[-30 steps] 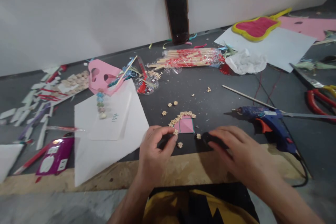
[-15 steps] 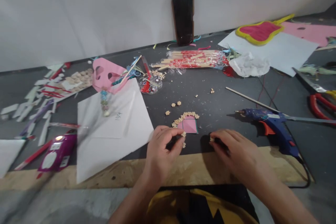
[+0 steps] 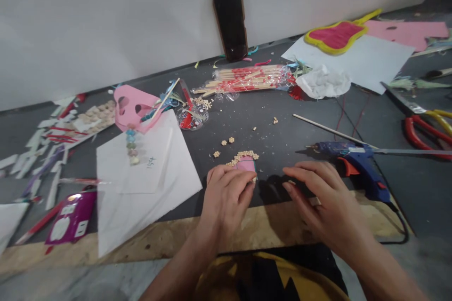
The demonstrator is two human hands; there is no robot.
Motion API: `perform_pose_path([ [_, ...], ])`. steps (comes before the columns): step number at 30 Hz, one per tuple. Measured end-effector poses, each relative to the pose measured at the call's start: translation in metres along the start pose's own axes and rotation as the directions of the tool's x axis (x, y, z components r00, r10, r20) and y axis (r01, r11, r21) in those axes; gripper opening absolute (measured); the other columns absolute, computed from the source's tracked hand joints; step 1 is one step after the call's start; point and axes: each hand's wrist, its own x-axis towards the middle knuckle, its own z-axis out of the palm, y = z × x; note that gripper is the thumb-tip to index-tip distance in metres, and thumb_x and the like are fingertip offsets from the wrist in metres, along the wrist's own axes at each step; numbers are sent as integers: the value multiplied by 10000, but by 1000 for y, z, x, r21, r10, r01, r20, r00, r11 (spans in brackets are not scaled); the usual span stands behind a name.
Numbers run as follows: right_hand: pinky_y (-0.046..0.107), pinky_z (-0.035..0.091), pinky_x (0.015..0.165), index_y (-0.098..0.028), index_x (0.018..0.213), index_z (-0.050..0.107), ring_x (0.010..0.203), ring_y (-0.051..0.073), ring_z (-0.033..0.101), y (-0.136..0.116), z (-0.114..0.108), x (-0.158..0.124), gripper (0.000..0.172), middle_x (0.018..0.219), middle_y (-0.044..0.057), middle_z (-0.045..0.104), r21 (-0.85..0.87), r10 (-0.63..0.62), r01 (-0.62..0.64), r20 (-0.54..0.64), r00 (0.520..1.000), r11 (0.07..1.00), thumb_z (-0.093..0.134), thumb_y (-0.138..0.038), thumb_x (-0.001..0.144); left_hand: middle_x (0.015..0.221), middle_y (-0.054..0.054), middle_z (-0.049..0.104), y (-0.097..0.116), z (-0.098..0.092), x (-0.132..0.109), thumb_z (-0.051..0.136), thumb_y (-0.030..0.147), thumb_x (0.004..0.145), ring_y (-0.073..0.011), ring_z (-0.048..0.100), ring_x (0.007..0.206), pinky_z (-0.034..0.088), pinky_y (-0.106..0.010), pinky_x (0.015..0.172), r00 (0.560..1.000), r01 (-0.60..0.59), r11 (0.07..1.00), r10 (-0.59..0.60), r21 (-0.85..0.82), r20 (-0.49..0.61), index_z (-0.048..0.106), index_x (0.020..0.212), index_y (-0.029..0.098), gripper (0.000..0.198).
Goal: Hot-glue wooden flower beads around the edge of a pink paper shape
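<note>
1. The grip of the left hand (image 3: pixel 228 195), at 7 o'clock from the pink piece (image 3: pixel 246 164), is closed at the fingertips on a small bead cluster (image 3: pixel 254 180), mostly hidden by the fingers. This cluster is held at the piece's 5 o'clock corner; whether the piece is touched cannot be told.
2. The thumb and forefinger of the right hand (image 3: pixel 328 197), at 4 o'clock, are seen apart at the tips. A second cluster (image 3: pixel 291 182) is seen between them, but whether it is gripped cannot be told.
3. The pink piece is laid flat on the grey surface (image 3: pixel 243 117) and is edged with a bead border (image 3: pixel 243 155) from about 10 to 1 o'clock; its near edge is partly covered by the left hand.
4. Loose clusters (image 3: pixel 223 142) are scattered towards 10 and 11 o'clock, and a glue gun (image 3: pixel 356 153) is laid at 3 o'clock.
5. Each cluster is judged very light, hard and knobbly, easily rolled out of the fingers and perhaps weak at its joins; it is best pinched gently across opposite outer beads.
6. The pink piece is judged thin and bendable; it is best steadied by its bare 3 o'clock edge, with the border left unpressed.
</note>
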Motion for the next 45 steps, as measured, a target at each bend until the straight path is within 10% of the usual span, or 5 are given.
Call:
perform_pose_path([
  [45, 349, 493, 778, -224, 1042, 588, 918, 183, 557, 12, 22, -6, 223, 989, 65, 594, 186, 27, -23, -19, 999, 982, 547, -106, 857, 958, -14, 731, 0, 11, 7, 580, 229, 890, -223, 555, 928, 301, -434, 872, 999, -40, 992, 41, 120, -2, 642, 970, 238, 101],
])
